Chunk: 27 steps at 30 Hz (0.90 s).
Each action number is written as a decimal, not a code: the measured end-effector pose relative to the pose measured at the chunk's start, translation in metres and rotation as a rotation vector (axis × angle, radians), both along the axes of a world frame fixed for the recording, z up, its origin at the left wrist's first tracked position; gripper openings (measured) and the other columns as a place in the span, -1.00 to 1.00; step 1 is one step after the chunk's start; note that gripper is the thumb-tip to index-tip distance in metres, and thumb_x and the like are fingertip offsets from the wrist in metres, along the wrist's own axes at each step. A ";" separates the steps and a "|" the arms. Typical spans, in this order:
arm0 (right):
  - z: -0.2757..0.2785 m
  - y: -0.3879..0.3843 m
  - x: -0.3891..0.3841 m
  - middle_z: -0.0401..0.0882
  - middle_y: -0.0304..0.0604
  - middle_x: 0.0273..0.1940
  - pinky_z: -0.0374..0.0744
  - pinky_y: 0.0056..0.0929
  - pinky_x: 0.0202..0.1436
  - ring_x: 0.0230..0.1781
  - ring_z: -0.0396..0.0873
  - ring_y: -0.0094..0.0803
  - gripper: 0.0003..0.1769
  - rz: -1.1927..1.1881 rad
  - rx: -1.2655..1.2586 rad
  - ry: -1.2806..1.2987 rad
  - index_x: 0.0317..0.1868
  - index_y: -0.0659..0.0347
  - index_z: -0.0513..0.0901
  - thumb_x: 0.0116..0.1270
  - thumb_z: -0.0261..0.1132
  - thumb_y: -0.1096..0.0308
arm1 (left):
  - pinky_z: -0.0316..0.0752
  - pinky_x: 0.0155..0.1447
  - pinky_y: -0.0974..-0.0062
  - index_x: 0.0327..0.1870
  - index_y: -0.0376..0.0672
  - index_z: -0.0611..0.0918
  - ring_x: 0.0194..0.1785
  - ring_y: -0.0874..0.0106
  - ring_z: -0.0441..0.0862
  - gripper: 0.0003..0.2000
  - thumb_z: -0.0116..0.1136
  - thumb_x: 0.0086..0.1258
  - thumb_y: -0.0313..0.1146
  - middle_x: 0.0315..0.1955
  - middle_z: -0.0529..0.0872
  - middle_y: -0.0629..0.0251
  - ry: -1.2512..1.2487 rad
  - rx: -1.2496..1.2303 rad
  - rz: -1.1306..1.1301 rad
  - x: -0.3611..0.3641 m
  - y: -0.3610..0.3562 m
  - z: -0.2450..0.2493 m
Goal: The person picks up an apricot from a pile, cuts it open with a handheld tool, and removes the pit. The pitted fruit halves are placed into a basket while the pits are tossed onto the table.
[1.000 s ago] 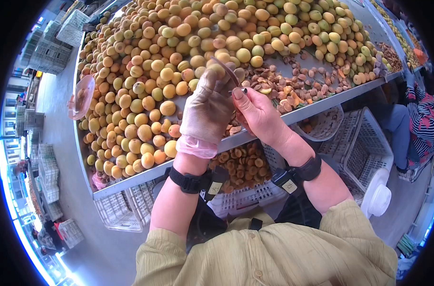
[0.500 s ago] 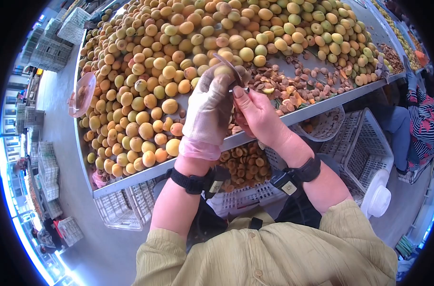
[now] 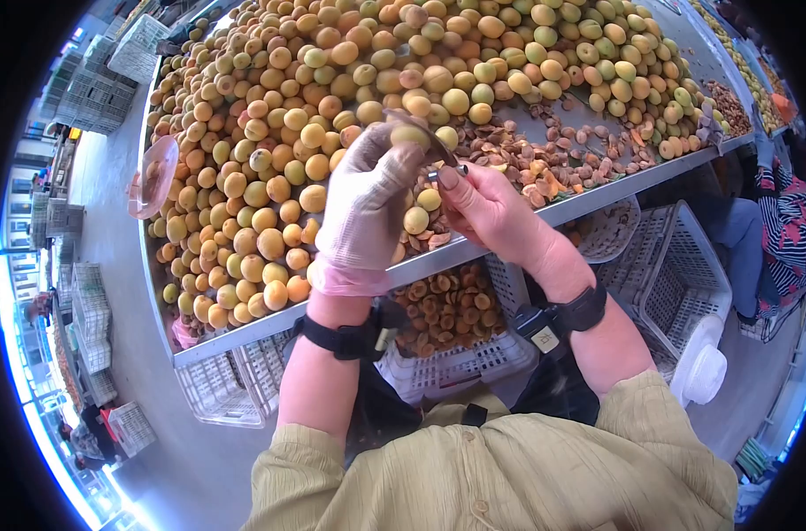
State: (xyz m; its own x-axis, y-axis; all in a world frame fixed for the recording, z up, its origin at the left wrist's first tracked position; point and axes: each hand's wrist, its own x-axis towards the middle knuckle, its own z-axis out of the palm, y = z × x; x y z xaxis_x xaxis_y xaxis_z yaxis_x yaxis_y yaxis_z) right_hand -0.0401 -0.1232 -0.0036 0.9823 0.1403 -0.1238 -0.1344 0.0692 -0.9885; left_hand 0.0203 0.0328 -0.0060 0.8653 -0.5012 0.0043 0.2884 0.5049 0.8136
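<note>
Left hand [image 3: 366, 199] has edged away from right hand [image 3: 502, 214], gripping fruit [image 3: 408, 136] beside the knife [image 3: 440, 147] the latter clasps

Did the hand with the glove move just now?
Yes, the gloved left hand moved a little to the left along the table's metal rim.

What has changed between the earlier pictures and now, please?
The gloved left hand has shifted left, and the bare right hand slightly right and down, so they are farther apart. More of the crate of halved fruit shows below. The right hand still holds the knife, the left a fruit. Nothing visibly let go.
</note>
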 end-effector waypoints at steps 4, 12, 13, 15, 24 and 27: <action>0.009 -0.014 0.002 0.29 -0.45 -0.58 0.29 -0.61 -0.48 -0.51 0.23 -0.70 -0.48 0.122 -0.157 0.020 -0.42 0.25 0.43 0.48 0.09 -0.07 | 0.44 0.21 0.45 0.04 -0.34 0.54 -0.01 0.41 0.58 -0.62 0.30 0.31 -0.29 -0.06 0.62 0.23 -0.128 0.238 -0.055 0.005 0.016 0.022; -0.015 0.003 -0.001 0.32 -0.45 -0.53 0.31 -0.63 -0.45 -0.48 0.23 -0.72 -0.51 -0.019 -0.027 -0.059 -0.23 0.32 0.47 0.48 0.10 -0.05 | 0.39 0.28 0.34 0.17 -0.30 0.47 0.12 0.30 0.53 -0.63 0.09 0.46 -0.26 0.03 0.60 0.16 0.334 -0.312 0.022 -0.014 -0.012 -0.007; -0.013 0.002 0.000 0.32 -0.45 -0.52 0.31 -0.63 -0.44 -0.48 0.23 -0.71 -0.50 0.006 -0.021 -0.065 -0.21 0.34 0.48 0.47 0.10 -0.06 | 0.40 0.26 0.35 0.16 -0.31 0.48 0.09 0.32 0.55 -0.62 0.13 0.44 -0.27 0.01 0.61 0.16 0.258 -0.284 0.009 -0.011 -0.009 -0.007; -0.006 -0.008 0.001 0.32 -0.45 -0.53 0.32 -0.63 -0.44 -0.48 0.23 -0.71 -0.49 0.060 -0.065 -0.031 -0.19 0.34 0.49 0.47 0.11 -0.06 | 0.41 0.24 0.38 0.15 -0.33 0.48 0.06 0.35 0.56 -0.60 0.17 0.41 -0.28 -0.02 0.62 0.16 0.127 -0.128 -0.017 -0.002 0.002 0.003; -0.013 0.000 -0.003 0.35 -0.41 -0.54 0.32 -0.61 -0.44 -0.48 0.26 -0.69 -0.51 0.017 -0.078 -0.064 -0.24 0.30 0.48 0.46 0.13 -0.06 | 0.37 0.27 0.34 0.06 -0.30 0.52 0.11 0.29 0.51 -0.62 0.20 0.39 -0.18 -0.01 0.60 0.13 0.224 -0.216 -0.001 -0.013 -0.012 -0.006; -0.019 0.001 -0.002 0.34 -0.41 -0.56 0.33 -0.59 -0.44 -0.49 0.25 -0.68 -0.52 -0.057 -0.112 -0.104 -0.25 0.30 0.48 0.46 0.12 -0.05 | 0.38 0.26 0.34 0.04 -0.30 0.52 0.08 0.28 0.53 -0.62 0.20 0.39 -0.17 -0.03 0.60 0.13 0.261 -0.226 0.019 -0.013 -0.012 -0.011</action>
State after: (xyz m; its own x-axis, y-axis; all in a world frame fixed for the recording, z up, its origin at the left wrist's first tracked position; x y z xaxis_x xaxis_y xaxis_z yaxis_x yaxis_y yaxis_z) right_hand -0.0422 -0.1219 -0.0224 0.9966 0.0751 -0.0324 -0.0297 -0.0372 -0.9989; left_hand 0.0076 0.0204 -0.0167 0.8611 -0.4967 -0.1088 0.4606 0.6714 0.5806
